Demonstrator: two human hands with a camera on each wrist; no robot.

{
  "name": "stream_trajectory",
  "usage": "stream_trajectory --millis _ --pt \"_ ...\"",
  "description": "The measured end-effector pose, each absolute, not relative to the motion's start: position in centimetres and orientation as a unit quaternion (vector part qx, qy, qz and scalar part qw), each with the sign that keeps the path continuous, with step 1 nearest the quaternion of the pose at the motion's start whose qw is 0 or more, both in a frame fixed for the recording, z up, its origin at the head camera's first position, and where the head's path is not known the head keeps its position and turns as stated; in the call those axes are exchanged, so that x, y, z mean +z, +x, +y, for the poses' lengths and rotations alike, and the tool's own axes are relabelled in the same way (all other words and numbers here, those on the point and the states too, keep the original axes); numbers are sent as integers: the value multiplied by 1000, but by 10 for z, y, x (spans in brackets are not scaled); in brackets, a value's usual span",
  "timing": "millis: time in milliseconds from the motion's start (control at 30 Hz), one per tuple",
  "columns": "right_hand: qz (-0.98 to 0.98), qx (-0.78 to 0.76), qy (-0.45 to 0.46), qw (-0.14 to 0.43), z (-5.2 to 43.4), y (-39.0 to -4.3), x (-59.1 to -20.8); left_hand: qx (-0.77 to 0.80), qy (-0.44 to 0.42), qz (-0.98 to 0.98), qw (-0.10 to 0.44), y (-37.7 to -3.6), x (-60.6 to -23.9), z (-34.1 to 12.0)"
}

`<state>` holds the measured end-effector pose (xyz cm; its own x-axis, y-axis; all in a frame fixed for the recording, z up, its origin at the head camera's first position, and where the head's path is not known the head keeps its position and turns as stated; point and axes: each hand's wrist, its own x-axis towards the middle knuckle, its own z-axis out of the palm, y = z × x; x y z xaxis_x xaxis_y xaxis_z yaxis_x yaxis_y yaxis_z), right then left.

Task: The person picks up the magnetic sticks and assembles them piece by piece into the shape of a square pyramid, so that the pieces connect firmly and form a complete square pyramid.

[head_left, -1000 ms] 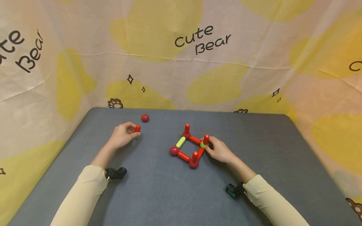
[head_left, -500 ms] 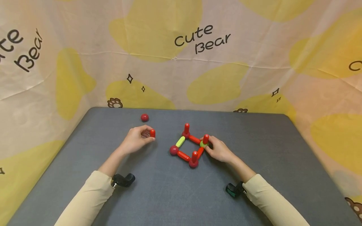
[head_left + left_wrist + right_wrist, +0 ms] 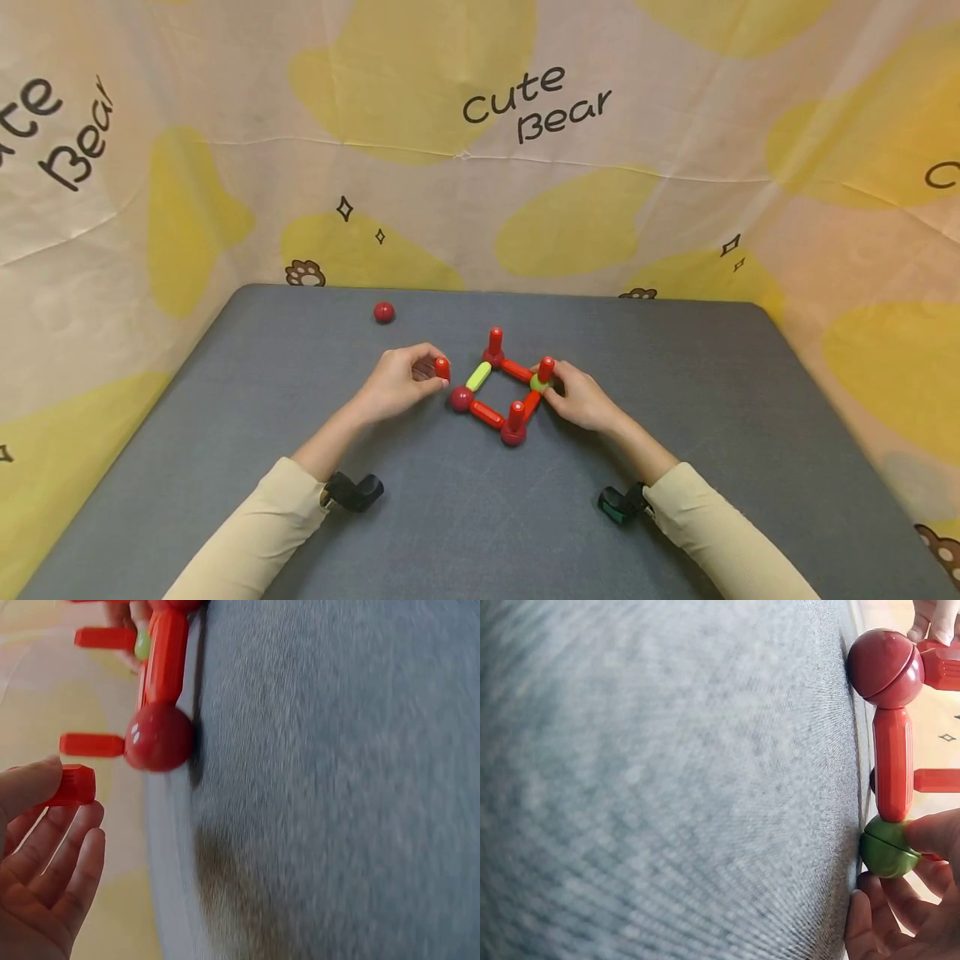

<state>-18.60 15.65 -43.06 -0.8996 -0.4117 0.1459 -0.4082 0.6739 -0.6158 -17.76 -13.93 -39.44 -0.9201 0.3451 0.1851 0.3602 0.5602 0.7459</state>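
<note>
My left hand [image 3: 397, 387] pinches a red building stick [image 3: 442, 367] upright between thumb and fingers, just left of a square frame on the table. Red sticks [image 3: 487, 414] and one yellow-green stick [image 3: 478, 377] form the frame's sides, with balls at its corners. The left corner's red ball [image 3: 461, 399] has no upright stick; the other corners carry red uprights. At the right corner, my right hand [image 3: 585, 400] holds the green ball [image 3: 889, 847], thumb on one side and fingers on the other. The held stick [image 3: 75, 786] appears apart from the frame in the left wrist view.
A loose red ball [image 3: 384, 312] lies near the back edge of the dark grey table [image 3: 450, 517]. Patterned cloth [image 3: 420, 200] hangs behind and beside the table. Black wrist devices [image 3: 354, 492] hang beneath both forearms.
My left hand has moved right and slightly nearer, carrying the red building stick from near the loose ball to beside the frame. My right hand stays on the green ball.
</note>
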Motion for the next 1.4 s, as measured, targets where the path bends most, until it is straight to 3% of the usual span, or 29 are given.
stream_trajectory --millis 967,1400 --pt "914 -337 -223 2 157 -186 -430 -424 -222 -878 -18 -179 -409 -116" --pt "918 -344 -198 0 154 -194 -430 -364 -245 -898 12 -176 -423 -113"
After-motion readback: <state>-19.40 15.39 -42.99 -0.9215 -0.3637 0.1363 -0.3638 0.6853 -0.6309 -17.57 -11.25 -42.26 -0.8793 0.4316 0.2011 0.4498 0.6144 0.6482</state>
